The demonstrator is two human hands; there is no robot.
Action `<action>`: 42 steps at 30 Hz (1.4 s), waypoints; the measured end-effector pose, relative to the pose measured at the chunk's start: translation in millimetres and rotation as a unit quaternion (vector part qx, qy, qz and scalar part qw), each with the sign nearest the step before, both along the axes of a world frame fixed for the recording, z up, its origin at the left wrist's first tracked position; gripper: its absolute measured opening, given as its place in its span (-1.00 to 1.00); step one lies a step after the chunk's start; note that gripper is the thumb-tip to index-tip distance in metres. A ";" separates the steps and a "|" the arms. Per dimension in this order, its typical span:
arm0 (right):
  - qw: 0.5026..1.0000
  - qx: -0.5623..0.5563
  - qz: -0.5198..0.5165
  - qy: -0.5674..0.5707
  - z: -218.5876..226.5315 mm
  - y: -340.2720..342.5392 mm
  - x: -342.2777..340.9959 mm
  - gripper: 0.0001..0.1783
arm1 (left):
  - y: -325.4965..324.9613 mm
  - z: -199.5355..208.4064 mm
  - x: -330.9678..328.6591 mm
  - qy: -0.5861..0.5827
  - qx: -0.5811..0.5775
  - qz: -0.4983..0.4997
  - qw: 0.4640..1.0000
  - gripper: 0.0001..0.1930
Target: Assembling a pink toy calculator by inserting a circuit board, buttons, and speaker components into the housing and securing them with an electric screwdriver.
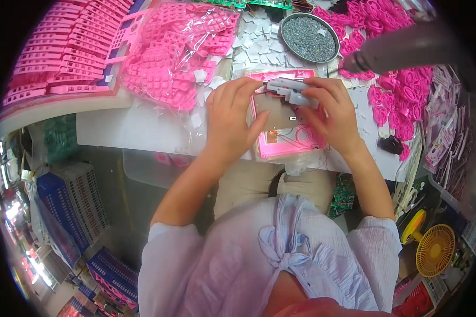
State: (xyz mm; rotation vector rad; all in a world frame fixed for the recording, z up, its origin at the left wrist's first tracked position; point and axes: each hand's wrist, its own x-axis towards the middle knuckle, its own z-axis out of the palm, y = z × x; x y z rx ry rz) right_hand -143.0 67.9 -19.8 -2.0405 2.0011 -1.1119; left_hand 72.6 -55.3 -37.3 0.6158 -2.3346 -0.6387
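Note:
A pink plastic frame casing (280, 151) with a grey-brown panel (275, 112) inside it lies on the table before me. Over its far part is a white plastic part (291, 89), a block-like piece with thin wires around it. My right hand (330, 108) grips this part's right end between fingers and thumb. At its left end are the fingertips of my left hand (232, 113). The left thumb stands apart from those fingers, over the panel's left side. Thin wires also cross the casing's near right corner, beside a round pink ring opening.
A round tray of small grey metal pieces (309, 37) stands beyond the casing. Bagged pink keypads (180, 58) and stacked pink casings (74, 47) fill the left; pink coiled cords (402, 95) lie right. A grey tool (391, 47) juts in from the right. A yellow fan (435, 250) stands lower right.

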 end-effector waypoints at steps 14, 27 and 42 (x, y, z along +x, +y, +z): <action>0.991 0.028 -0.073 -0.108 -6.6 0.5 -4.3 -0.66 | 15.3 -4.2 -15.6 0.031 -0.005 0.019 0.999 -0.71; 0.985 0.018 -0.085 -0.148 -16.2 -4.1 -8.4 -0.65 | 31.2 -4.2 -4.8 0.036 -0.006 0.000 0.999 -0.84; 0.993 0.042 -0.047 -0.096 -0.3 -2.9 -5.2 -0.65 | 56.2 -4.3 16.3 -0.022 0.001 -0.110 0.994 -0.78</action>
